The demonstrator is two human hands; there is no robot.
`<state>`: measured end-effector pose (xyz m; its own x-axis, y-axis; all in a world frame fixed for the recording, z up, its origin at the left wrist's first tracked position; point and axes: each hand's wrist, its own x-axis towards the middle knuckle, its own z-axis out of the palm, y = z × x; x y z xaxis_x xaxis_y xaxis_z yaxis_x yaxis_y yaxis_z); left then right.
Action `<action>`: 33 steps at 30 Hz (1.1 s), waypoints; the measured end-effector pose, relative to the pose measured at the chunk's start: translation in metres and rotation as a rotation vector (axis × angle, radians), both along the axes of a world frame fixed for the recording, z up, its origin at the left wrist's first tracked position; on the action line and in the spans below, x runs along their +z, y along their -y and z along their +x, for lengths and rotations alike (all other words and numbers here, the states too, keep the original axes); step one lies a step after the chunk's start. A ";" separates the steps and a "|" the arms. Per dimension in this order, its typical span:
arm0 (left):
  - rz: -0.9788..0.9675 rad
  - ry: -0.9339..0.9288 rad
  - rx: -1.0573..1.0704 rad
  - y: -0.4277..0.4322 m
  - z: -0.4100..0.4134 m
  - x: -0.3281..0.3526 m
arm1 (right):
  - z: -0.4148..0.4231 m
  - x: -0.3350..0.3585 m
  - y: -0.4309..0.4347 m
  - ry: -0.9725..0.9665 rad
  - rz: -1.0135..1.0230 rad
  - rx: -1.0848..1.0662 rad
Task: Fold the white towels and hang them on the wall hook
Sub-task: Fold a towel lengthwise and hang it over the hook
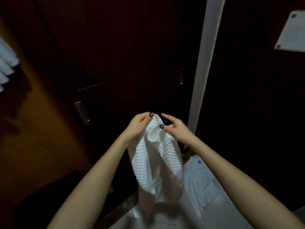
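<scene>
L hand [142,125] pinches white waffle towel [158,162] at top; R hand [175,128] pinches it just beside. 2nd towel [203,184] lies on floor [165,219], right.

The forearms [102,162] are bare, and the left hand [139,128] and right hand [177,130] show black-painted thumbnails [151,114].

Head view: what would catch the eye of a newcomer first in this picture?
The white towel stands out first: it hangs in the centre against the dark wooden doors, its top pinched by the left hand and the right hand. Next comes a second white cloth lying on the pale floor at lower right.
</scene>
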<state>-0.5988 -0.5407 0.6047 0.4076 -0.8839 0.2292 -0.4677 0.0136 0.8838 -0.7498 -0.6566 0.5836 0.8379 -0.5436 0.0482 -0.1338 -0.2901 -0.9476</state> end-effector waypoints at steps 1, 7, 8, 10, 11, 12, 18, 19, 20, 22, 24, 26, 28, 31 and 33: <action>0.003 0.012 0.004 -0.009 -0.001 0.004 | 0.007 0.004 -0.007 0.008 0.024 0.036; 0.009 -0.014 0.073 -0.071 0.006 0.015 | 0.037 0.006 -0.053 0.067 0.058 0.107; 0.048 -0.004 0.088 -0.083 0.011 0.017 | 0.041 0.006 -0.060 0.076 0.058 0.107; 0.172 0.048 0.109 -0.111 0.026 0.020 | 0.053 0.007 -0.071 0.090 0.045 0.086; 0.257 0.058 0.107 -0.126 0.036 0.020 | 0.059 0.006 -0.077 0.095 0.034 0.073; 0.343 0.050 0.101 -0.144 0.045 0.018 | 0.065 0.005 -0.082 0.100 0.028 0.060; 0.541 -0.010 0.123 -0.240 0.088 -0.007 | 0.103 0.004 -0.118 0.115 0.044 -0.006; 0.538 -0.024 0.128 -0.250 0.092 -0.011 | 0.111 0.005 -0.125 0.114 0.041 -0.008; 0.538 -0.043 0.127 -0.258 0.096 -0.014 | 0.117 0.006 -0.132 0.110 0.041 -0.020; 0.546 -0.088 0.118 -0.273 0.104 -0.022 | 0.128 0.008 -0.143 0.109 0.036 -0.074; 0.497 -0.165 0.162 -0.287 0.110 -0.027 | 0.138 0.009 -0.150 0.117 0.026 -0.146; 0.338 -0.180 0.286 -0.296 0.118 -0.030 | 0.146 0.007 -0.159 0.117 0.037 -0.211; 0.154 -0.151 0.435 -0.298 0.123 -0.031 | 0.153 0.004 -0.171 0.116 0.053 -0.269; -0.049 -0.108 0.561 -0.291 0.132 -0.027 | 0.162 0.003 -0.194 0.186 0.109 -0.236; -0.114 -0.083 0.585 -0.286 0.140 -0.023 | 0.168 0.006 -0.206 0.223 0.116 -0.135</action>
